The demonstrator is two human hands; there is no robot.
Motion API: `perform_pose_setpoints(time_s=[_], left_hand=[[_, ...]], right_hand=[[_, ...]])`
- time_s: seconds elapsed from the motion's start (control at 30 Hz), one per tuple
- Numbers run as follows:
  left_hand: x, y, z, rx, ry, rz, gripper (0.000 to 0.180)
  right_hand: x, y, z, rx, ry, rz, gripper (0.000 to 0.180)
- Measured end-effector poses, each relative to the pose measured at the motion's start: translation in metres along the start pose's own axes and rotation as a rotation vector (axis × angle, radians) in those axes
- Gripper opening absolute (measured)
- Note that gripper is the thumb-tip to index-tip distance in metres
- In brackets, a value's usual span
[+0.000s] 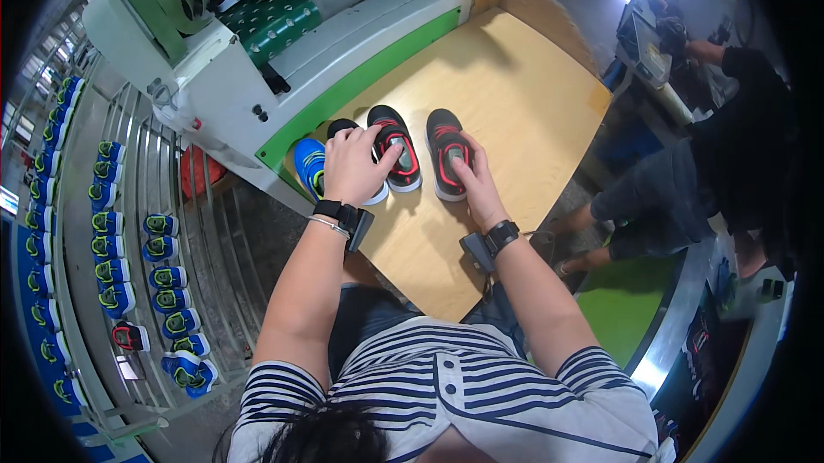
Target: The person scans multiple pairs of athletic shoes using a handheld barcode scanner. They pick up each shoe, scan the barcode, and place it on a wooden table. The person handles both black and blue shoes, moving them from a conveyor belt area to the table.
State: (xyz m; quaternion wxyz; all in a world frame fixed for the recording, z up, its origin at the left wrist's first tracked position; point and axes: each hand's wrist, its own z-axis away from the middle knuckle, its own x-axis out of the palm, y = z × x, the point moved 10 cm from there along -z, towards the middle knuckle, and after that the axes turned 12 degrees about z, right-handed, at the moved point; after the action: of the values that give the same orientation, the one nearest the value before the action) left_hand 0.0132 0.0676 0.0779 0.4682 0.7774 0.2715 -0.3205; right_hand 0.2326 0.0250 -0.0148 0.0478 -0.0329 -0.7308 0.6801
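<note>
Two black sneakers with red trim lie side by side on the wooden tabletop, toes pointing away from me. My right hand (477,181) grips the right-hand sneaker (443,141), its thumb at the shoe opening and its fingers along the outer side. My left hand (359,163) reaches over the middle sneaker (392,124), with thumb and fingertips closed at its opening and tongue. Beneath that hand, another dark shoe (342,127) is mostly hidden, only its toe and part of a white sole showing. A blue sneaker (309,163) lies farther left, partly covered by the same hand.
A machine with a green conveyor belt (279,27) and hanging strips borders the tabletop (524,102) at the back left. Racks of blue sneakers (110,223) stand at left, one black-and-red sneaker (129,337) among them. A co-worker (730,145) is at the right beside equipment.
</note>
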Motion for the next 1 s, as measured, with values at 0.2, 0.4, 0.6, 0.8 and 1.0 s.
perform_pose_setpoints(time_s=[0.2,0.4,0.6,0.8,1.0], left_hand=[[-0.003,0.001,0.003,0.005,-0.001,-0.009,0.051],[0.001,-0.002,0.002,0.035,0.023,-0.016,0.051],[0.002,-0.004,0.001,-0.015,-0.035,-0.003,0.053],[0.001,-0.002,0.002,0.013,-0.01,-0.021,0.052],[0.002,-0.002,0.0,0.002,-0.025,-0.015,0.052]], right_hand=[[0.002,0.004,0.001,-0.009,-0.005,-0.044,0.064],[-0.001,0.004,0.002,-0.01,0.003,-0.043,0.063],[0.002,0.001,0.004,-0.005,-0.006,-0.051,0.063],[0.001,0.003,0.002,-0.012,-0.006,-0.044,0.062],[0.0,0.001,0.003,-0.004,-0.006,-0.024,0.062]])
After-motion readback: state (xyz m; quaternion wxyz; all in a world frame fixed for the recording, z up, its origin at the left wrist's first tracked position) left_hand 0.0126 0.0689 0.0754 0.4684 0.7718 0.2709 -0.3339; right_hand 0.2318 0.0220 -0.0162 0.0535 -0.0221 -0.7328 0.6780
